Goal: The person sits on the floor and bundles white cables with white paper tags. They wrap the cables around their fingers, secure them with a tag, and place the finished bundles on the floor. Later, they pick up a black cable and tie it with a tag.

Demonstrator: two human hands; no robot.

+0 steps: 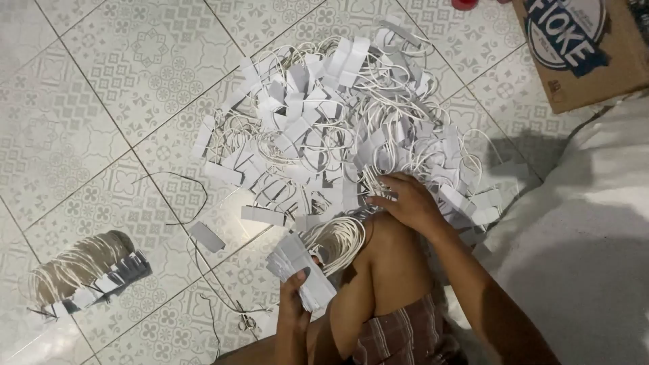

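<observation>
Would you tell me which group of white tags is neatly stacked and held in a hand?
The stack of tags gripped by the left hand; the big pile is loose on the floor, under the right hand.

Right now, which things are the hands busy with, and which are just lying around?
In use:
- left hand holding a stack of white strips with cord loops
- right hand reaching into the big pile of strips

Lying about:
- finished bundle
- scissors
- single strip
- cardboard box

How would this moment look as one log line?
left hand: holds tag stack | right hand: on tag pile | floor: tiled
</observation>
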